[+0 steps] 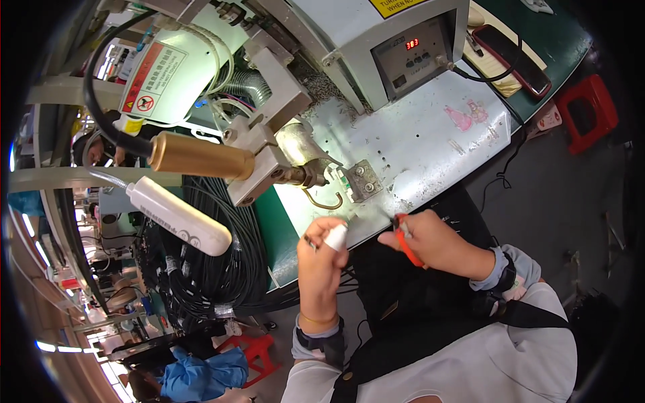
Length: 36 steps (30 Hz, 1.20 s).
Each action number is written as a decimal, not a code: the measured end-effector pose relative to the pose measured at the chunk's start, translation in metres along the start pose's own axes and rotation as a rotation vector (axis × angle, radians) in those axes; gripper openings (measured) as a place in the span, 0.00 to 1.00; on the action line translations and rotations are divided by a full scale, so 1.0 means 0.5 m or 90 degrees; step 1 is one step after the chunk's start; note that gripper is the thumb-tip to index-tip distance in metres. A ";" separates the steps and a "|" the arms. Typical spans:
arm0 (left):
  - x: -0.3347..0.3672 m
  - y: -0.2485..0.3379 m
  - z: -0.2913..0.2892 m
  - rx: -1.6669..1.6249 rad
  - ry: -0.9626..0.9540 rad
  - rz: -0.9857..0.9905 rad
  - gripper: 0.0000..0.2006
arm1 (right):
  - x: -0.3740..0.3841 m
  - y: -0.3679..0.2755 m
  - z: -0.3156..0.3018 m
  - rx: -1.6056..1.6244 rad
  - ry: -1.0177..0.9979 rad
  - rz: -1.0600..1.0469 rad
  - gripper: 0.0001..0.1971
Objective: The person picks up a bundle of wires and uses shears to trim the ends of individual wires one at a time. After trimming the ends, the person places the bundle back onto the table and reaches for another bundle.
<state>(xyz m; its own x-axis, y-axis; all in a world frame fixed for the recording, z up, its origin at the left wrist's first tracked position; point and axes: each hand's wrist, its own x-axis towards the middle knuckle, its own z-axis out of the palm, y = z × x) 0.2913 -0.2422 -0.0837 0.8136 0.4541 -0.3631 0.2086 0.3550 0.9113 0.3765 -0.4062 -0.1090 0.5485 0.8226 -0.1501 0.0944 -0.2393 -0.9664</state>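
Note:
My left hand (321, 263) is raised at the front edge of the metal plate, fingers closed in a pinch. A white finger cover (335, 238) sits on one digit; whatever the fingertips hold is too small to make out. To its right, my right hand (435, 243) grips red-handled pliers (408, 243), whose tip is blurred. Just beyond both hands, a small metal fixture block (365, 181) is bolted to the plate, with a little green and white part (345, 180) at its left side. A soldering iron with a gold-coloured grip (201, 156) is clamped above, its tip end close to the block.
A control box (416, 54) with a red display stands at the back of the metal plate (430, 144). Black cables (222, 269) lie coiled at left, under a white lamp (180, 215). A phone (512, 59) rests at far right. Red stools (586, 113) and a person in blue (201, 376) are nearby.

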 end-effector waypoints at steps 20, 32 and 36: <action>0.098 0.027 -0.022 -0.076 -0.078 -0.079 0.10 | 0.146 -0.035 -0.026 0.233 0.124 0.055 0.10; 0.093 0.016 -0.017 -0.017 -0.056 -0.001 0.16 | 0.152 -0.031 -0.027 0.160 0.148 0.016 0.12; 0.086 0.019 -0.014 -0.010 -0.038 -0.012 0.15 | 0.151 -0.032 -0.023 0.121 0.159 0.020 0.11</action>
<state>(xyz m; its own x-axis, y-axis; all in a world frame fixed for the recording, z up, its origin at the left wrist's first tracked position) 0.3245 -0.2133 -0.0919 0.8408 0.3974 -0.3676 0.2160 0.3764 0.9009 0.4260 -0.3463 -0.1024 0.7383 0.6583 -0.1470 -0.0693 -0.1428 -0.9873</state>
